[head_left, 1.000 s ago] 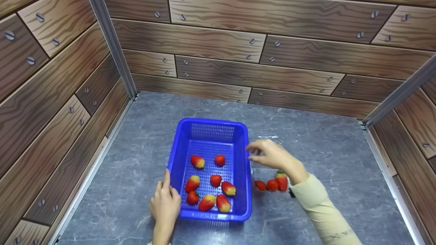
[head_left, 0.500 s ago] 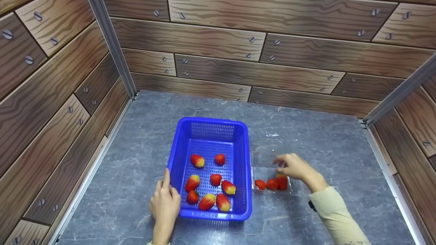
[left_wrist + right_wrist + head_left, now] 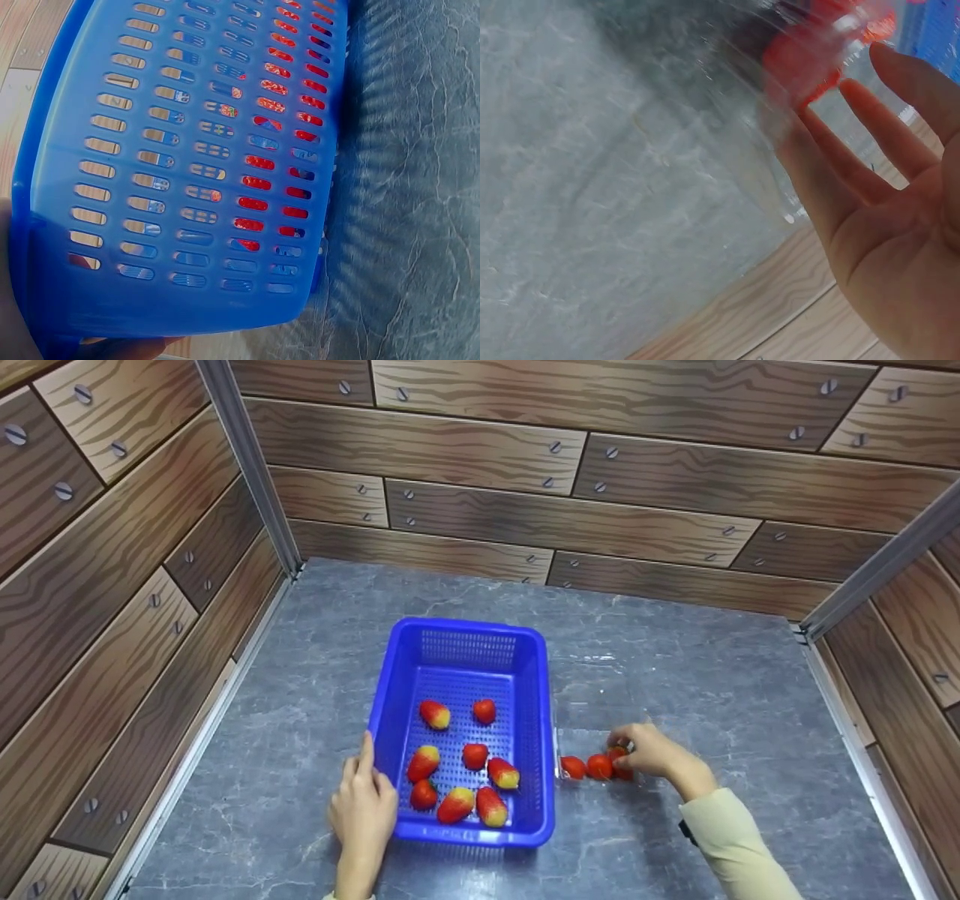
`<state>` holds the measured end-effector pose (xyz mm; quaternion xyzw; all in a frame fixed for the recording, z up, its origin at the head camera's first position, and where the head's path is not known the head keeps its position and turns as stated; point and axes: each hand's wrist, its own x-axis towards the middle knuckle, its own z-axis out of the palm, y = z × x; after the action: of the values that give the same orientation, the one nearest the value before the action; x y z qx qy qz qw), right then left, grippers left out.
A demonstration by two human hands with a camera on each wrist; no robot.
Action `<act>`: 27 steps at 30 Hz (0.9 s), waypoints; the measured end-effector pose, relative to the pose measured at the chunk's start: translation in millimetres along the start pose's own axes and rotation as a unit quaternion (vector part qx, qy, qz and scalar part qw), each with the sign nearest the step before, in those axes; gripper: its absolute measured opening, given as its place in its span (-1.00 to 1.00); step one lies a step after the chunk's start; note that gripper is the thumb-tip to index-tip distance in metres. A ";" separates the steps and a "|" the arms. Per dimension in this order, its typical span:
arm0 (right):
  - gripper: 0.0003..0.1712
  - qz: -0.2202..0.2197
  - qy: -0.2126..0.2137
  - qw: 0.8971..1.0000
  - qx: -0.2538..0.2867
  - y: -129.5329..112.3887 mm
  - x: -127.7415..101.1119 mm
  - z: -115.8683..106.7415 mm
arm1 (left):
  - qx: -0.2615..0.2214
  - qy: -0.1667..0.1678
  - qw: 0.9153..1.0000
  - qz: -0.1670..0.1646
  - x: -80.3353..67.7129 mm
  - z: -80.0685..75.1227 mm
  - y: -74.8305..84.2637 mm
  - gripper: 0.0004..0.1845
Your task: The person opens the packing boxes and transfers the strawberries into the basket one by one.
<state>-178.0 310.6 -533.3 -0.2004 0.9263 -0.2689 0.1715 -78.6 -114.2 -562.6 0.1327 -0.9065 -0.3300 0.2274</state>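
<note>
Head view: the right hand reaches into a clear plastic tray that lies on the grey table, just beside the right wall of the blue basket. Three strawberries sit in a row along the near side of the tray; the fingertips of the right hand curl over the rightmost strawberry, which lies directly under the grip, touching it. The other two strawberries lie just left of the grip, apart from the fingers. Whether the grip has closed on the berry cannot be told; the right wrist view shows the fingers fairly straight, with a blurred red shape beyond their tips. The left hand rests flat against the near left corner of the basket, fingers straight, index finger along the outer wall. Eight strawberries lie scattered on the perforated basket floor.
</note>
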 end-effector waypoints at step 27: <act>-0.67 -0.030 0.032 0.999 -0.016 2.7 6.7 11.9 | 0.004 -0.008 1.000 -0.011 0.6 -1.7 1.0 -0.39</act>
<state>-179.5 304.5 -545.7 -0.2223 0.9291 -0.2652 0.1305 -78.3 -114.6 -560.6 0.1406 -0.9081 -0.3302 0.2157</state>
